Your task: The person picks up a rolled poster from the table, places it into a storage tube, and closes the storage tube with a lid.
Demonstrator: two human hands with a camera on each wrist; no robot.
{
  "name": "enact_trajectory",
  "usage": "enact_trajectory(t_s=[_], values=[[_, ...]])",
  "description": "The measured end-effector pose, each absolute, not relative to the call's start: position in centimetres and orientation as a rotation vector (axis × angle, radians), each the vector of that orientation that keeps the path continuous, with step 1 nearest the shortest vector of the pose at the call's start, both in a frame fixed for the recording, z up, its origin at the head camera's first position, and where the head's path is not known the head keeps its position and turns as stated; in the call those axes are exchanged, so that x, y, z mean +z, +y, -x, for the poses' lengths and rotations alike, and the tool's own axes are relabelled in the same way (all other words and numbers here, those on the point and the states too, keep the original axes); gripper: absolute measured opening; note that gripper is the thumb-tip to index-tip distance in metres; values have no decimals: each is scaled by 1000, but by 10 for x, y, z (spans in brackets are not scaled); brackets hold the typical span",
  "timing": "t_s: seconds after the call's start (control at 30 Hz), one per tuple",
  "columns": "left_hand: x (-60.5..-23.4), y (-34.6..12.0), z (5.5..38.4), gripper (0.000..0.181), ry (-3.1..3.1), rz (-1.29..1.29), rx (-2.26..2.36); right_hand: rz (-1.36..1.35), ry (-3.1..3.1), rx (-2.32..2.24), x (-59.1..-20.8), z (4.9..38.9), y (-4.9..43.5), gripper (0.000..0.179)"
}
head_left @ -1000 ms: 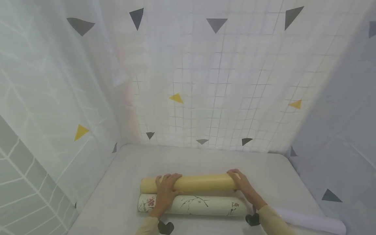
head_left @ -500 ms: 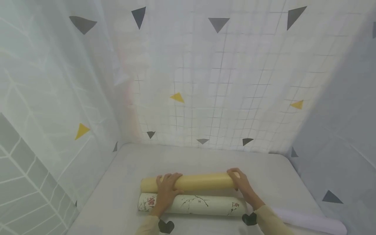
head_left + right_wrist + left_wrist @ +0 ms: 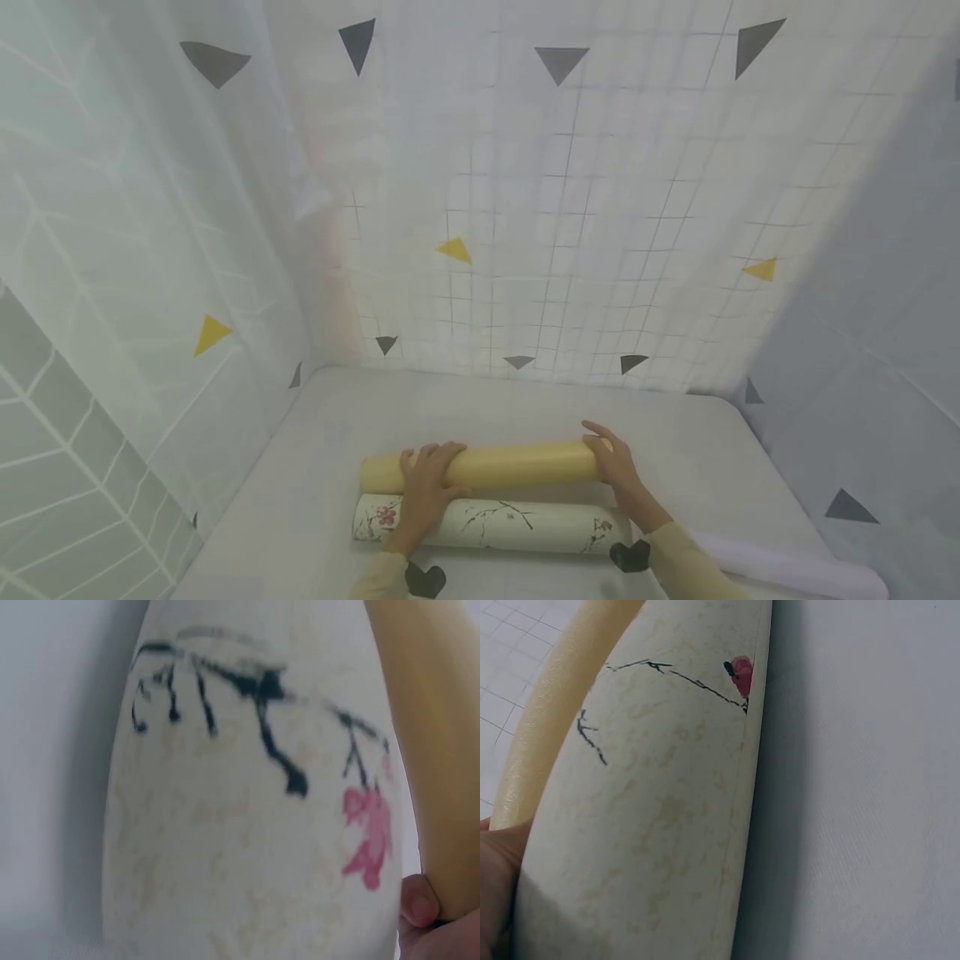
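Note:
A plain yellow roll, resembling rolled wallpaper, lies crosswise in the head view. My left hand grips it near its left end, fingers over the top and thumb on the near side. At the other end, my right hand holds the roll, one finger raised off it. Just nearer to me is a cream roll with dark branches and red blossoms; my left wrist passes over it. A gap between the rolls widens toward the right. Both wrist views are filled mostly by the blossom roll, with the yellow roll beside it.
The rolls lie on a white-covered surface with rounded far corners. A pale lilac roll lies at the front right, partly behind the right sleeve. Dark heart shapes show near the front. Patterned sheeting rises at the back and sides.
The yellow roll's right end has shifted slightly up and away from the blossom roll, opening the gap. One finger of my right hand has lifted. My left hand has stayed nearly still.

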State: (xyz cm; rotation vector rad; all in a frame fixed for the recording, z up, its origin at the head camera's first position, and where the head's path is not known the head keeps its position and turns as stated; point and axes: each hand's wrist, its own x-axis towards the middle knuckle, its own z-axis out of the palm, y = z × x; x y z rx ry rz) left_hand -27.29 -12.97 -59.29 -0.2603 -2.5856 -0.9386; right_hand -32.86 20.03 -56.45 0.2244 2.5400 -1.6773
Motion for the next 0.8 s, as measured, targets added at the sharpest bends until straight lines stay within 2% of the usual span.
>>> enact_trajectory(t_s=[0.33,0.6,0.8], values=[[-591,-129,276,69,-2591,232,-910,-173,2497,-1671,-566,333,204,57],[-595,-128,281,69,-2576,279,-933,-76,2549,-1649,-564,329,210,50],[-590,-128,282,67,-2610,283,-934,-125,2554,-1621,-564,331,209,60]])
